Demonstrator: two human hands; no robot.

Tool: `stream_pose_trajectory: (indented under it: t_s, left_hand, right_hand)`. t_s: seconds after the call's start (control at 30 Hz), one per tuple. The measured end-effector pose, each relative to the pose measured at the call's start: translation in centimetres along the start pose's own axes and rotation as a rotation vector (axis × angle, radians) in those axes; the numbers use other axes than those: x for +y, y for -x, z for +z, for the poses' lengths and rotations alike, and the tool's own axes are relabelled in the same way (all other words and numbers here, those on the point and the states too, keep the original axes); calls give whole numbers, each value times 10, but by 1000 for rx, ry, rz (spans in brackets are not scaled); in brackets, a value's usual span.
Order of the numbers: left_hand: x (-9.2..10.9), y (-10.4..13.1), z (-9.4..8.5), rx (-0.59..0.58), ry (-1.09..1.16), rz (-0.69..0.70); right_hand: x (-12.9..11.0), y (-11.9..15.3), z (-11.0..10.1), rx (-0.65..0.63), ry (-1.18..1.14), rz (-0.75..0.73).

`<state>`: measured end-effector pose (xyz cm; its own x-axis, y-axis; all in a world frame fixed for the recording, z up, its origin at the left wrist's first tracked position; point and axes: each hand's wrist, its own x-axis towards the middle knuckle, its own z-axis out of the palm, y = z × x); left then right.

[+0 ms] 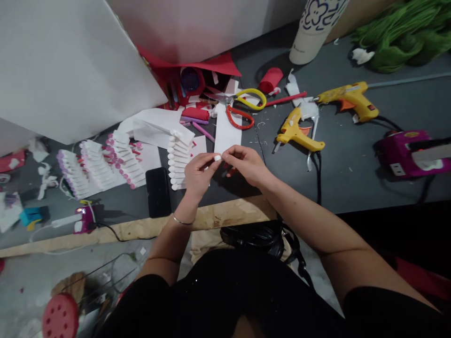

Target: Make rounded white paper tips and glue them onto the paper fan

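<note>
Above the table's front part, my left hand (197,174) pinches a small white rounded piece (217,158) between thumb and forefinger. My right hand (248,165) meets it from the other side, its thumb and forefinger closed at the piece's edge. What the piece is made of is too small to tell. Just left of my left hand, a row of white-tipped sticks (179,162) lies side by side on white paper. A white paper strip (227,134) lies beyond my fingertips.
Scissors (243,107) with yellow and red handles lie farther back. Two yellow glue guns (295,131) (355,99) rest on the right, near a purple power box (405,152). A black phone (158,192) and pink-tipped sticks (121,159) are on the left. A tumbler (310,40) stands behind.
</note>
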<state>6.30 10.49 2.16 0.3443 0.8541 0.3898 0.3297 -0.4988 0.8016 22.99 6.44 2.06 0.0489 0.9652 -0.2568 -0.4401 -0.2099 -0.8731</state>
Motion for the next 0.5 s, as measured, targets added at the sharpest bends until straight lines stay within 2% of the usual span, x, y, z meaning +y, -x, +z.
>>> stream_pose_trajectory:
  t_s: [0.17, 0.23, 0.3, 0.4, 0.5]
  left_hand:
    - [-4, -5, -2, -41, -57, 137]
    - [-7, -7, -2, -45, -56, 144]
    - [-11, -8, 1, -33, -5, 96]
    - [-17, -7, 6, 16, 141, -54]
    - [-19, -5, 10, 44, 210, -145]
  right_hand:
    - [0, -1, -4, 14, -75, 28]
    - [0, -2, -6, -7, -105, 54]
    - [-1, -4, -7, -7, -143, 90]
    - [-3, -4, -6, 2, -192, 171]
    - [-2, -3, -4, -35, -175, 169]
